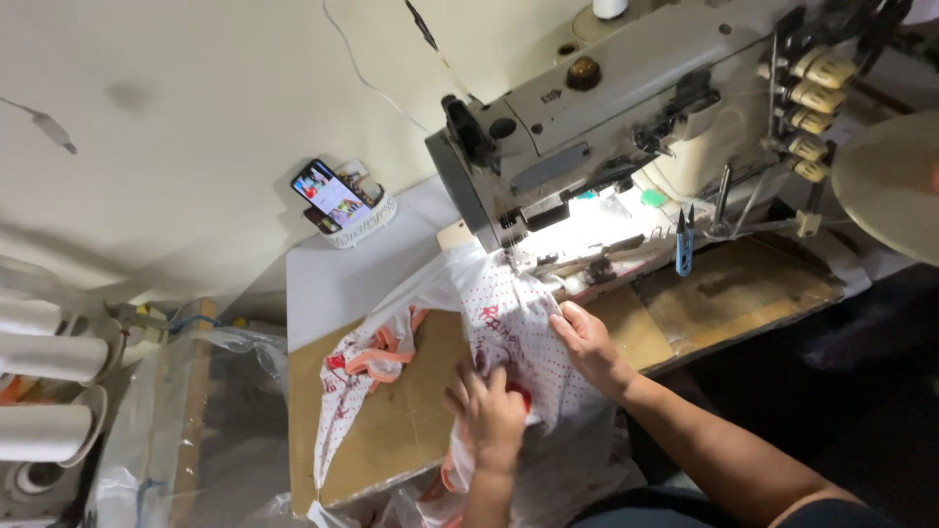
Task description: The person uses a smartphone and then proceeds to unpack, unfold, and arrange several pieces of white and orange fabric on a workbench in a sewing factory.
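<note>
A white garment with red dots and orange trim [509,318] lies across the wooden sewing table [401,420] and runs under the needle area of a grey industrial sewing machine [606,108]. My left hand [492,409] presses down on the cloth near the table's front edge, fingers bunched into the fabric. My right hand [587,344] lies flat on the cloth just in front of the machine's lit foot, guiding it.
A phone with a lit screen [331,194] stands in a small holder at the back left. Blue thread snips [684,244] rest right of the needle. White thread cones [54,357] and plastic sheeting [196,420] stand at the left. A round disc [895,181] is at the right.
</note>
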